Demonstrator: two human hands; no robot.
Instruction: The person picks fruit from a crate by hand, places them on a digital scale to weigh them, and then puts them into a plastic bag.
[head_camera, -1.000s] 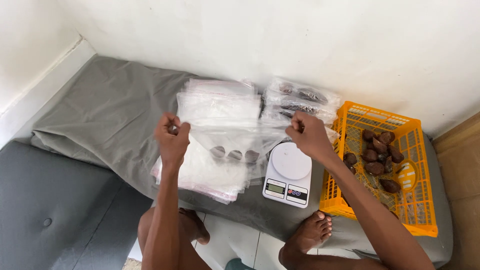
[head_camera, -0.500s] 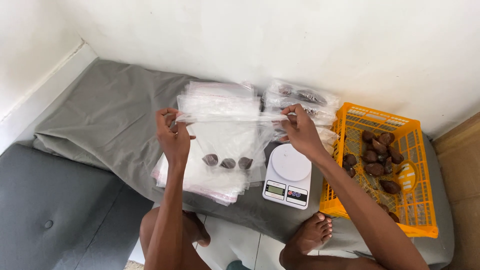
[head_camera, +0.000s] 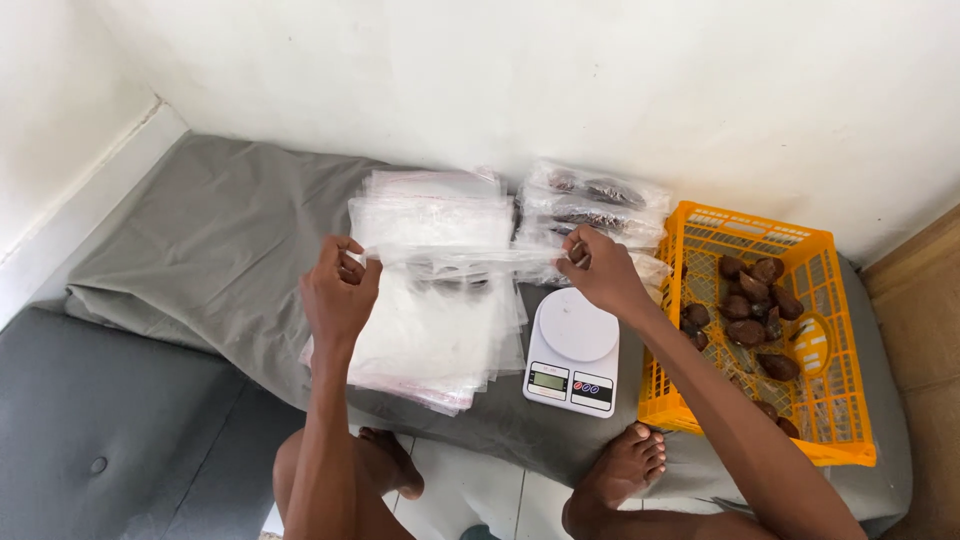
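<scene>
While both hands pinch it, left hand (head_camera: 338, 290) and right hand (head_camera: 598, 268) stretch a clear plastic bag (head_camera: 460, 262) above the bag stack (head_camera: 425, 335), beside the white scale (head_camera: 570, 352) and orange crate (head_camera: 800, 250).

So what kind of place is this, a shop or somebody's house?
Probably a home corner used for packing, not a shop. A grey cloth covers a low cushion by a white wall, with a small kitchen scale, stacks of clear bags and an orange crate of brown fruit.
</scene>
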